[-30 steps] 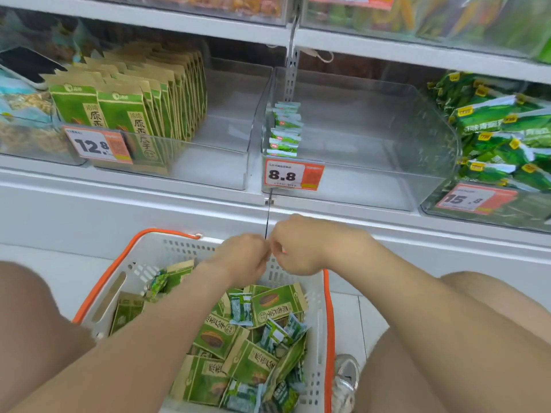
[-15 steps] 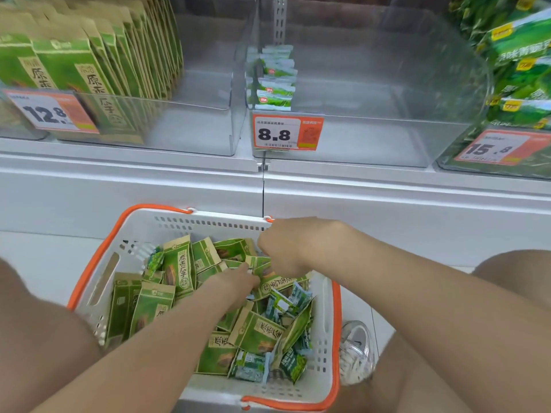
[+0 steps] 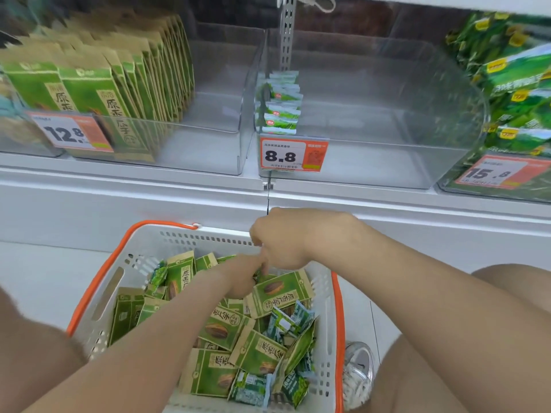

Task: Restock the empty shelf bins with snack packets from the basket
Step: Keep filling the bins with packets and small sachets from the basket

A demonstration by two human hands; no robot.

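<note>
A white basket (image 3: 98, 296) with an orange rim sits on the floor between my knees, full of green-and-brown snack packets (image 3: 259, 353) and small green-white packets (image 3: 290, 320). My left hand (image 3: 240, 277) reaches down among the packets at the basket's far end; its fingertips are hidden, so any grip is unclear. My right hand (image 3: 286, 238) hovers just above it at the far rim, fingers curled shut, nothing visible in it. Above, the clear 8.8 bin (image 3: 387, 162) holds only a short row of small packets (image 3: 281, 105) at its left side.
The clear 12.8 bin (image 3: 208, 156) has a row of green-brown packets (image 3: 98, 93) on its left, with its right part bare. A bin of green bags (image 3: 518, 93) with a 15.8 tag is at the right. A white shoe (image 3: 357, 371) rests beside the basket.
Both hands have dropped from in front of the shelf ledge toward the basket. My left hand went in among the packets, and my view tilted downward, then back up slightly.
</note>
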